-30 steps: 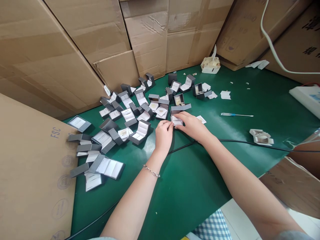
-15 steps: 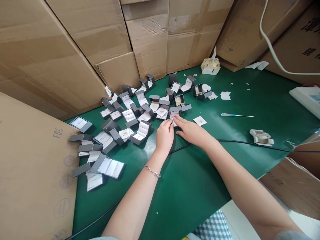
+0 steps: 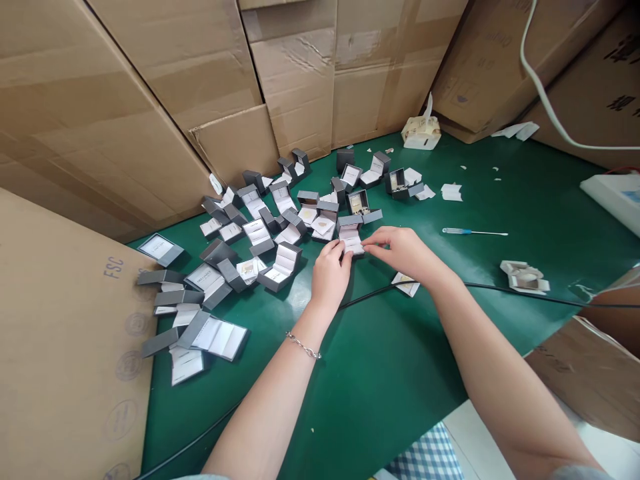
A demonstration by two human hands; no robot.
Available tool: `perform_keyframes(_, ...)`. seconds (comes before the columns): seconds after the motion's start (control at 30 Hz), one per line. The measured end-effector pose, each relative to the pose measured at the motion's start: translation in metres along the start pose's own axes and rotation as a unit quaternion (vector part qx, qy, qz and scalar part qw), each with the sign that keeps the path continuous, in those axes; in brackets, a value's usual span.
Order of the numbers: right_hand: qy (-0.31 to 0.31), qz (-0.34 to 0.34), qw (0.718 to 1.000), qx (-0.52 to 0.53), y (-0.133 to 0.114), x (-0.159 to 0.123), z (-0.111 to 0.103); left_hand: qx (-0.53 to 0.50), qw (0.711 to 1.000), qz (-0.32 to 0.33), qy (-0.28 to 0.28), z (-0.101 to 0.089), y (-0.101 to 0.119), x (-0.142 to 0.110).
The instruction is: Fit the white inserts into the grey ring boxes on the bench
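Observation:
A small grey jewelry box (image 3: pixel 351 230) stands with its lid raised on the green table, its white lining facing me. My left hand (image 3: pixel 330 273) is closed on its front left corner, thumb and fingers against the side. On the opposite side, the fingertips of my right hand (image 3: pixel 400 250) pinch the box's right edge. A small white card (image 3: pixel 406 285) with a yellowish mark lies beneath my right wrist, partly covered by it and crossed by a black cable (image 3: pixel 373 292). Just left, another raised-lid jewelry box (image 3: pixel 325 221) has a card lying in it.
Many open jewelry boxes (image 3: pixel 281 267) crowd the table's left and middle. A screwdriver (image 3: pixel 475 232), a tissue pack (image 3: pixel 421 132), and a crumpled paper piece (image 3: pixel 524 277) lie at right. Cardboard cartons (image 3: pixel 295 80) wall the back and the left.
My right hand has slid right, from over the box's front to its right edge, uncovering the white lining. The loose white card has shifted toward me, under my right wrist.

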State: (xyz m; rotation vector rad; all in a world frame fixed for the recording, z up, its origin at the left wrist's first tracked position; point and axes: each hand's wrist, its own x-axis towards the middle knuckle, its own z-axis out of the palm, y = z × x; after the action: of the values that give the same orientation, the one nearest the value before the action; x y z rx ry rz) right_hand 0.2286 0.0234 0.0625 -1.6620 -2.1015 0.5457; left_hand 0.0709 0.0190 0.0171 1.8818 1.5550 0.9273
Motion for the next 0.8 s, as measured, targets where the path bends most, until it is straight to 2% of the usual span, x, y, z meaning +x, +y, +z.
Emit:
perform_keyframes(0.2, -0.022, -0.010, 0.998, -0.058, -0.001, 0.002, 0.001, 0.005, 1.000, -0.002, -0.002, 0.001, -0.002, 0.000)
perform_keyframes(0.3, -0.055, 0.007, 0.993, -0.102, -0.006, 0.000, 0.002, 0.019, 1.000, 0.005, -0.005, 0.002, -0.002, -0.001)
perform_keyframes(0.43, -0.105, 0.026, 0.972, -0.207, -0.020, -0.004, 0.004, 0.052, 0.998, 0.022, -0.009, 0.003, -0.001, -0.002)
perform_keyframes(0.53, -0.117, 0.030, 0.958, -0.260, -0.029, -0.005, 0.008, 0.066, 0.997, 0.030, -0.005, 0.003, 0.000, -0.003)
perform_keyframes(0.7, -0.049, 0.020, 0.976, -0.213, -0.028, -0.005, 0.012, 0.069, 0.997, 0.024, -0.005, 0.002, 0.002, -0.003)
perform_keyframes(0.8, -0.078, 0.008, 0.978, -0.192, -0.025, -0.004, 0.014, 0.068, 0.997, 0.022, -0.007, 0.000, 0.004, -0.004)
